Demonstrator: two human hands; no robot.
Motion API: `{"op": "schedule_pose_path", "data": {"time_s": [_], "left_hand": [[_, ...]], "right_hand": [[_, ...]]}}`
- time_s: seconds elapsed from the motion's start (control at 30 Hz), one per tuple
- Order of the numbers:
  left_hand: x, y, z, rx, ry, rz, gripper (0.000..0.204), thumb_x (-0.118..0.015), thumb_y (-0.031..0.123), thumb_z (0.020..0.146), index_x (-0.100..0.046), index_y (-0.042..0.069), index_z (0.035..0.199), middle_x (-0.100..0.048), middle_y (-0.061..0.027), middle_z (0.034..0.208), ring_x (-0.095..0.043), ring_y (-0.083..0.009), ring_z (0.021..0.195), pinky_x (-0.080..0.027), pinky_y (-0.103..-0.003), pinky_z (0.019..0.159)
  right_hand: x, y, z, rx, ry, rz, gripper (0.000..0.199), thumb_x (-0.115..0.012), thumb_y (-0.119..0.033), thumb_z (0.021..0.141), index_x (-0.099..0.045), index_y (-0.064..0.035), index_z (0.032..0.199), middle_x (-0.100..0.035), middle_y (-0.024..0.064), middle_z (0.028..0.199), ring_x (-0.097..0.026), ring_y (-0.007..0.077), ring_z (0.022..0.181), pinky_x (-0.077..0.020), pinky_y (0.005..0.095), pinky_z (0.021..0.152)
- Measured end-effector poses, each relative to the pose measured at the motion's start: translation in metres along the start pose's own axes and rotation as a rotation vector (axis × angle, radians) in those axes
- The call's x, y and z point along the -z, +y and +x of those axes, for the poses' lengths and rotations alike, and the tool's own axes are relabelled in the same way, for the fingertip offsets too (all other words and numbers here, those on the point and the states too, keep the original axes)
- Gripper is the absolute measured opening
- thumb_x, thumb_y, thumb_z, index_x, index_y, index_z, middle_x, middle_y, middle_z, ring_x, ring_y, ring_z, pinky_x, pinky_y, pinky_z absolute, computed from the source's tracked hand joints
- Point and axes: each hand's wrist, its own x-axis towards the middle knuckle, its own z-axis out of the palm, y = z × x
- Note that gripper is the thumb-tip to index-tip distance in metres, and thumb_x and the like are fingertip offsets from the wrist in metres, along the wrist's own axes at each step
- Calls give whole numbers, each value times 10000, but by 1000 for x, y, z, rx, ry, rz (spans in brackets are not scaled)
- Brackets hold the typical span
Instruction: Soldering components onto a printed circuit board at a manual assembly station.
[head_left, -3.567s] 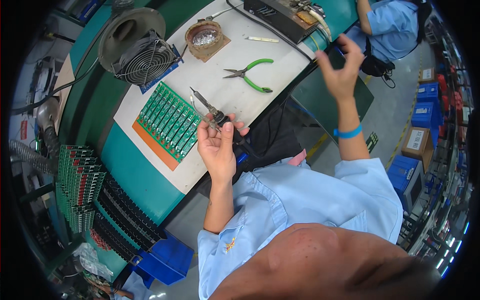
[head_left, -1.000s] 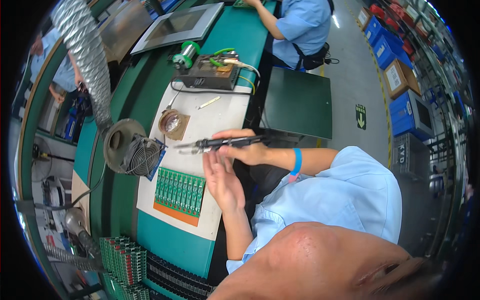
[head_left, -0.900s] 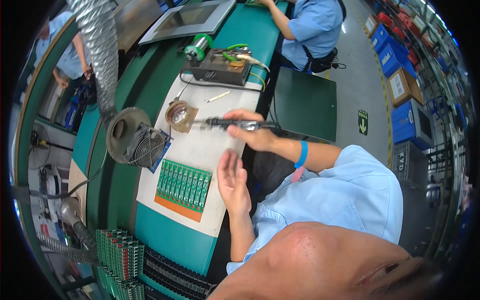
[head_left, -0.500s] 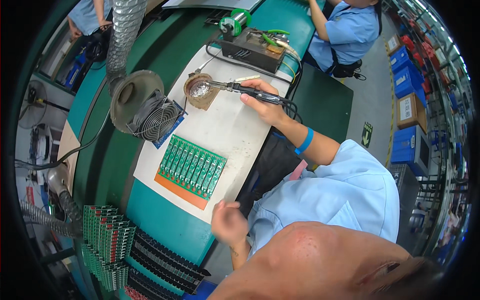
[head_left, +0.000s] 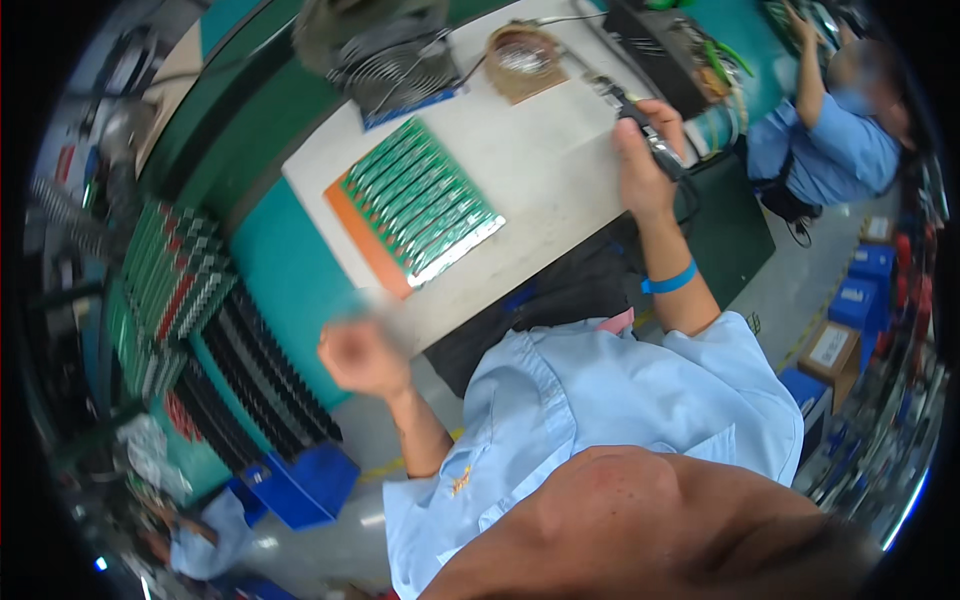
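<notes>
My right hand [head_left: 650, 160] is closed round the black handle of a soldering iron [head_left: 655, 140], above the far right of the white work surface [head_left: 560, 180]. The iron's tip end points toward a round brownish bowl [head_left: 525, 62] with shiny silvery stuff inside. On the white surface lies a green panel of several narrow circuit boards [head_left: 425, 205], overlapping an orange sheet [head_left: 362, 238]. My left hand [head_left: 365, 352] is raised off the near left corner of the work surface, apart from the panel. Motion smears its fingers, and anything in them cannot be made out.
Behind the panel stands a small fan with a wire guard [head_left: 400, 70]. A dark box with green-handled pliers [head_left: 665, 45] is at the back right. Green boards stand upright in black racks [head_left: 260, 370] at left, near a blue bin [head_left: 300, 485]. A co-worker [head_left: 840, 130] sits at far right.
My view has turned, shifting the table up in the picture. The soldering iron has moved away from the bowl to the right. My left hand has moved left, away from the panel.
</notes>
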Motion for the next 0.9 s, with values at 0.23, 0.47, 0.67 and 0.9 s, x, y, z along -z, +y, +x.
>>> {"op": "schedule_pose_path", "data": {"time_s": [0.23, 0.47, 0.67, 0.9], "left_hand": [[-4, 4, 7, -76, -193, 229, 310, -773, 38, 772, -611, 43, 1037, -607, -76, 918, -513, -206, 820, -443, -319, 778], [-7, 22, 20, -270, -375, 406, 439, -788, 144, 791, -611, 29, 1176, -621, -119, 1138, -537, -275, 1037, -427, -386, 945], [-24, 32, 60, -305, -555, 460, 584, -747, 222, 859, -511, -3, 1343, -555, -174, 1341, -533, -341, 1177, -401, -426, 1036], [-62, 15, 120, -224, -718, 704, 483, -560, 293, 1017, -501, -22, 1378, -574, -212, 1339, -527, -371, 1214, -407, -457, 1047]], "right_hand": [[-22, -17, 14, -53, -169, 177, 356, -612, -86, 973, -507, 12, 1298, -614, 125, 955, -569, 161, 823, -475, 270, 748], [-41, -15, 14, 11, -195, -38, 355, -658, -108, 947, -599, 32, 1267, -690, 122, 1012, -635, 154, 866, -506, 241, 780], [-34, -10, 9, 243, -232, -327, 364, -702, -103, 890, -653, -43, 1245, -700, 71, 1087, -636, 161, 938, -495, 277, 865], [-32, -21, 8, 172, -261, -188, 375, -735, -53, 847, -660, -53, 1215, -696, 58, 1102, -627, 152, 920, -491, 267, 851]]}}
